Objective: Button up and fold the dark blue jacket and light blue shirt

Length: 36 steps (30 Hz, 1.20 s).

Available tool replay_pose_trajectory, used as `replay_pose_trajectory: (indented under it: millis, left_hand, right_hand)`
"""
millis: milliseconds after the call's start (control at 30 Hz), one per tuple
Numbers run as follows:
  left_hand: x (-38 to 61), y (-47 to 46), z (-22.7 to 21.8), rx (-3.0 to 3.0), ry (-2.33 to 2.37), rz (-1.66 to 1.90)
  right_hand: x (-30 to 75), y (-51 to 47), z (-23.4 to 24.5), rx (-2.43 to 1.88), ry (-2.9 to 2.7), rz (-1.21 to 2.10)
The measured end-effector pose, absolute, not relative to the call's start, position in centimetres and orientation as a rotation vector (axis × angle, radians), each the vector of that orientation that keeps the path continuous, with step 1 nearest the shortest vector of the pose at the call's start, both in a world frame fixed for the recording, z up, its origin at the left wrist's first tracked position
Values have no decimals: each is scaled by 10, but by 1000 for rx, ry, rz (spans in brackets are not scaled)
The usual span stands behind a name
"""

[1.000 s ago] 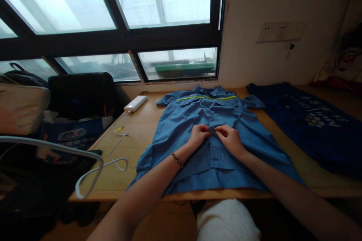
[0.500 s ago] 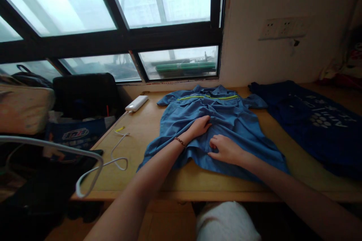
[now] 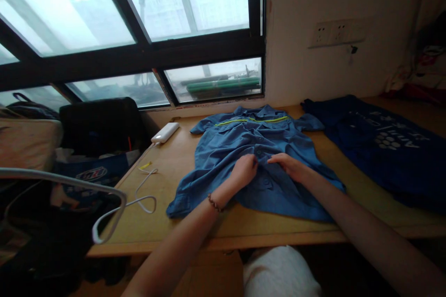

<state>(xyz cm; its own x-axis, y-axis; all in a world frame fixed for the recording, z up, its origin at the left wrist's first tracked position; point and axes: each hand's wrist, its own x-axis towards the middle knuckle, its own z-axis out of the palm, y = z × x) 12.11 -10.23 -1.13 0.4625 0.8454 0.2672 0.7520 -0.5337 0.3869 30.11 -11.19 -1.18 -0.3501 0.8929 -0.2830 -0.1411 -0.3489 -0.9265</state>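
Observation:
A blue short-sleeved button shirt [image 3: 223,148] with a yellow-green stripe across the chest lies spread on the wooden table [image 3: 139,227], its collar toward the window. My left hand [image 3: 245,169], a beaded bracelet at its wrist, is closed on the shirt's front beside the button line. Its fingertips are partly hidden, and the cloth bunches around them. Just right of the buttons, my right hand [image 3: 291,167] rests low over the cloth, fingers stretched to the left and apparently holding nothing. Below both hands, the shirt's lower front lies wrinkled.
To the right lies a dark blue garment [image 3: 365,139] with white print. A white power bank [image 3: 165,133] with a white cable [image 3: 144,202] sits at the left. A grey-white curved tube [image 3: 114,191] crosses the left foreground. Behind the table are a window and wall sockets [image 3: 334,32].
My left hand has moved slightly toward me, still on the shirt front. My right hand has moved up and right, its fingers straighter. The shirt's lower front has shifted, and the view has turned slightly.

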Motion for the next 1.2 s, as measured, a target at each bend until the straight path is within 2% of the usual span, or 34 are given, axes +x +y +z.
replay_pose_trajectory:
  millis: [133,333,533,633,800,933,1033,1200]
  left_hand:
    - [118,-124,-15,2324,1477,897]
    - [122,-130,-13,2273,1159,581]
    - [127,-134,-20,2252,1237,535]
    - [126,-131,-17,1989,1239,568]
    - [122,-125,-9,1217,1107,619]
    - [118,-124,-9,921,1054,646]
    - [117,-124,-10,854,1064,676]
    - [119,-125,-5,825,1117,723]
  right_hand:
    - [305,-110,-10,-1066,-1026,1873]
    - [307,-107,-12,-1045,-959,1892]
    - [305,-108,-13,-1033,-960,1847]
    - [304,-109,-13,-1046,-983,1839]
    - [302,-109,-17,-1051,-1105,1818]
    - [301,-109,-19,-1082,-1204,1801]
    - [300,-110,-15,-1133,-1346,1705]
    - [297,-115,-4,-1186,-1738,1317]
